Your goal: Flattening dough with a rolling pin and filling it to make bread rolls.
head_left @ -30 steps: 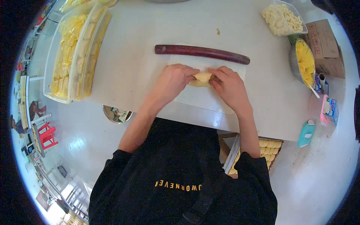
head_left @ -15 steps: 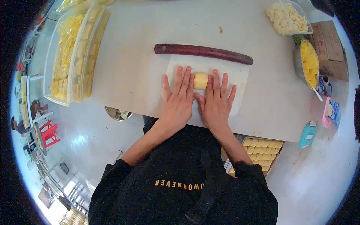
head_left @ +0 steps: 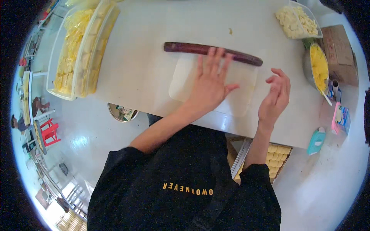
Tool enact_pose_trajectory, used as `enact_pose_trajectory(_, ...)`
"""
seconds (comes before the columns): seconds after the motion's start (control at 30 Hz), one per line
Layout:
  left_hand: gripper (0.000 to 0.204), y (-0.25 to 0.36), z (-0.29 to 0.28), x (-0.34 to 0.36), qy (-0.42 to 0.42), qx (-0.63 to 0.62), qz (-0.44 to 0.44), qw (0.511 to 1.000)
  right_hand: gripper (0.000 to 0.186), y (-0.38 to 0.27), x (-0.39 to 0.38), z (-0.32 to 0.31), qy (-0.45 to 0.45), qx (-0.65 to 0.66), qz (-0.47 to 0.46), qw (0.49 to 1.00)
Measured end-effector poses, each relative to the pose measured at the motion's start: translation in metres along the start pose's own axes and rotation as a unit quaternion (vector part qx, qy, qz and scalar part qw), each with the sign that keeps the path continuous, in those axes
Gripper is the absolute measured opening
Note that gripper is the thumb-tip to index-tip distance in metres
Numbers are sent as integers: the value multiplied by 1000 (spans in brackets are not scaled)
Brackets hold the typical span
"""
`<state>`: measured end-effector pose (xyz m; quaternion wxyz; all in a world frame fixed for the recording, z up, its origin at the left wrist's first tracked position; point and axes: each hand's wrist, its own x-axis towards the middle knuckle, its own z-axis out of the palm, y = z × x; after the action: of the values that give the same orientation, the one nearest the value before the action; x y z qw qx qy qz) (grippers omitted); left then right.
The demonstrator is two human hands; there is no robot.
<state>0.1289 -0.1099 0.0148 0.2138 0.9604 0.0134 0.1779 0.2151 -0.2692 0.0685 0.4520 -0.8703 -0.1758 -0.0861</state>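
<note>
**Left hand reaches the rolling pin as the dough slips from sight**

At the far left of the white table [head_left: 146,88] stands a clear plastic tub [head_left: 79,50] packed with pale yellow pieces, untouched. Moving inward, a long dark rolling pin [head_left: 185,48] lies across the far edge of a translucent plastic sheet [head_left: 185,82]. The left hand [head_left: 210,82] now lies flat on that sheet, fingers spread and straight, their tips touching the pin without closing round it. Half a second ago both palms lay side by side on the sheet with a small yellow dough piece between them; that piece no longer shows and may sit under the left palm, though the view cannot settle it. The shift suggests the pressing by hand is over and the pin comes into play.

Further right, the right hand [head_left: 274,94] has lifted off the sheet and hangs above its right edge, fingers loosely curled, holding nothing. Beyond it sit a metal bowl [head_left: 308,65] of yellow filling, a tub of pale chunks [head_left: 296,21] and a cardboard box [head_left: 339,54]. Below the table edge, a tray of shaped yellow pieces [head_left: 275,159] waits near the person's right side.
</note>
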Motion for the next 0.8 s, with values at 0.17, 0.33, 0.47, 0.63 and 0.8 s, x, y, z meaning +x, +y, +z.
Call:
enact_pose_trajectory(0.17,53,-10,-33,-11,-101,-14,-96,990,39,2,5,30,-109,-190,-165,962)
enact_pose_trajectory(0.33,35,-15,-64,-7,-168,-180,-103,964,51,6,26,66,-216,-263,-207,917)
enact_pose_trajectory(0.47,32,-9,-53,-22,-98,-132,-199,966,53,16,31,68,-191,-287,-213,914)
enact_pose_trajectory(0.63,44,2,-32,-18,74,-79,-115,987,50,21,33,65,-195,-273,-219,916)
enact_pose_trajectory(0.8,53,0,-25,1,47,44,11,998,48,7,34,45,-219,-256,-224,914)
